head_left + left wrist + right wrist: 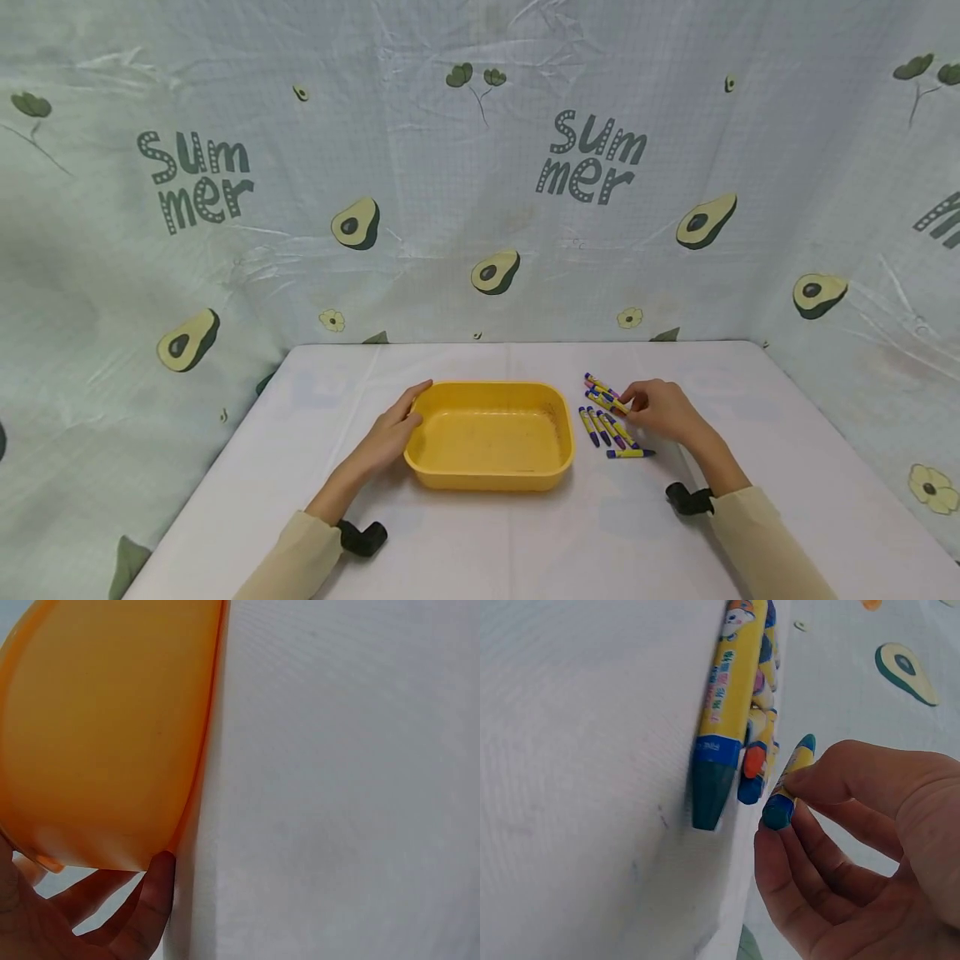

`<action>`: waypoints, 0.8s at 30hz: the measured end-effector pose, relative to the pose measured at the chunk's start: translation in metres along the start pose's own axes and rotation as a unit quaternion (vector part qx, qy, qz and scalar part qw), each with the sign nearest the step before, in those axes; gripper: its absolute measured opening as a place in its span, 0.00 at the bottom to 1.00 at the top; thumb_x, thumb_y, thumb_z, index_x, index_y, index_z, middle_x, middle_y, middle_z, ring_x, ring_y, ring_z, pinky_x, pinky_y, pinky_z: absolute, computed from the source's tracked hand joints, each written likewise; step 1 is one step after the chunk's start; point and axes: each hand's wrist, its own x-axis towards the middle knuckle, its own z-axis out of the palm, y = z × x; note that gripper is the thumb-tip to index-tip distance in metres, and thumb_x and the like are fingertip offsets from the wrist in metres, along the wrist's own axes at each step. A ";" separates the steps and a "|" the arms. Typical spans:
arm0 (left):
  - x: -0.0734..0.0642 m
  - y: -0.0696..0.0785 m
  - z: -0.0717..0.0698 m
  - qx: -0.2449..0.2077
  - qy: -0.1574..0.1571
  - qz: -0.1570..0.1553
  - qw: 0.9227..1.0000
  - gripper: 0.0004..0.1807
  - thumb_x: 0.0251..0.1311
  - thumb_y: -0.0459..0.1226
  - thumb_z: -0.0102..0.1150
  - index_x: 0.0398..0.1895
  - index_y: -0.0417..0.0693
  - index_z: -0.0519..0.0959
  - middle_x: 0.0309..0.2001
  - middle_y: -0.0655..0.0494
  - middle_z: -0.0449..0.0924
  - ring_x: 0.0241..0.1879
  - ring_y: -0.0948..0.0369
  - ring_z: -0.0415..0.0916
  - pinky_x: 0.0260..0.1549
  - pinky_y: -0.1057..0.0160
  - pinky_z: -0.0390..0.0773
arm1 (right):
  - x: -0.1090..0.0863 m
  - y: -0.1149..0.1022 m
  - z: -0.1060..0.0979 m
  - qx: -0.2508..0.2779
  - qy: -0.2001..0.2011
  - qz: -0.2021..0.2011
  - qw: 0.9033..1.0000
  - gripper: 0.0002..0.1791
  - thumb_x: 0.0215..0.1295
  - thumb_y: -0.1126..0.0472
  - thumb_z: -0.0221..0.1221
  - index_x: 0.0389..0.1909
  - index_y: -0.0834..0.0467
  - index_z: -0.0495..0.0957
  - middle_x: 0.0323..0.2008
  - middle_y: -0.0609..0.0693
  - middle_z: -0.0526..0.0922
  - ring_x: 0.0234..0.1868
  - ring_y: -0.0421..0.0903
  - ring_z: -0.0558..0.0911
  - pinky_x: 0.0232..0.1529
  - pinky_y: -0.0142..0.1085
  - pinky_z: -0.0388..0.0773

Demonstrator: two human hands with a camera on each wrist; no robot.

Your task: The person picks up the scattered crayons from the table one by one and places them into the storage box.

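Note:
A yellow plastic tray stands in the middle of the table. At its left end my left hand grips the wall, with the thumb over the rim. In the left wrist view, fingertips touch the lower outside of the tray. My right hand is to the right of the tray, over a group of crayons. Between thumb and fingers it pinches a teal-ended crayon with a yellow wrapper. Nearest the person lies a dark green crayon, set crosswise to the others.
Several crayons in yellow wrappers lie side by side in a row right of the tray, with more crayons behind them. The table has a white cover. A cloth wall printed with avocados rises behind it.

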 end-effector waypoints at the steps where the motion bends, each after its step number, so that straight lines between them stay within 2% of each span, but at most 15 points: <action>1: 0.000 0.000 0.000 -0.001 0.001 -0.003 1.000 0.32 0.77 0.36 0.37 0.82 0.60 0.56 0.81 0.48 0.58 0.77 0.47 0.62 0.78 0.38 0.58 | 0.000 0.000 -0.001 0.002 0.004 -0.003 1.000 0.13 0.59 0.66 0.67 0.46 0.62 0.85 0.34 0.53 0.84 0.35 0.48 0.79 0.36 0.40 0.78; 5: 0.000 0.000 -0.002 0.006 0.003 -0.004 1.000 0.32 0.77 0.36 0.36 0.83 0.60 0.55 0.81 0.48 0.58 0.76 0.47 0.63 0.77 0.38 0.59 | 0.000 0.000 -0.005 0.016 0.025 -0.004 1.000 0.12 0.61 0.66 0.66 0.45 0.63 0.85 0.37 0.55 0.86 0.39 0.50 0.82 0.37 0.42 0.81; 9: 0.000 0.000 -0.004 0.010 0.003 -0.008 1.000 0.32 0.77 0.36 0.36 0.83 0.60 0.55 0.81 0.47 0.58 0.76 0.47 0.63 0.77 0.37 0.59 | 0.001 -0.003 -0.008 0.031 0.042 0.007 0.999 0.16 0.64 0.67 0.64 0.53 0.65 0.82 0.40 0.59 0.86 0.40 0.51 0.82 0.37 0.41 0.82; 15: 0.001 -0.001 -0.006 0.011 -0.004 -0.005 1.000 0.32 0.77 0.37 0.37 0.83 0.60 0.55 0.82 0.47 0.57 0.79 0.45 0.58 0.78 0.36 0.55 | 0.001 -0.004 -0.009 0.045 0.047 0.023 0.998 0.22 0.66 0.66 0.64 0.61 0.65 0.78 0.41 0.60 0.85 0.39 0.50 0.83 0.38 0.43 0.84; 24: 0.001 -0.005 -0.011 0.003 -0.042 0.015 0.999 0.29 0.83 0.43 0.36 0.84 0.58 0.52 0.83 0.46 0.52 0.82 0.43 0.49 0.80 0.36 0.47 | 0.000 -0.012 -0.008 0.054 0.046 -0.008 0.997 0.28 0.65 0.68 0.64 0.67 0.61 0.72 0.42 0.59 0.85 0.41 0.51 0.84 0.40 0.44 0.86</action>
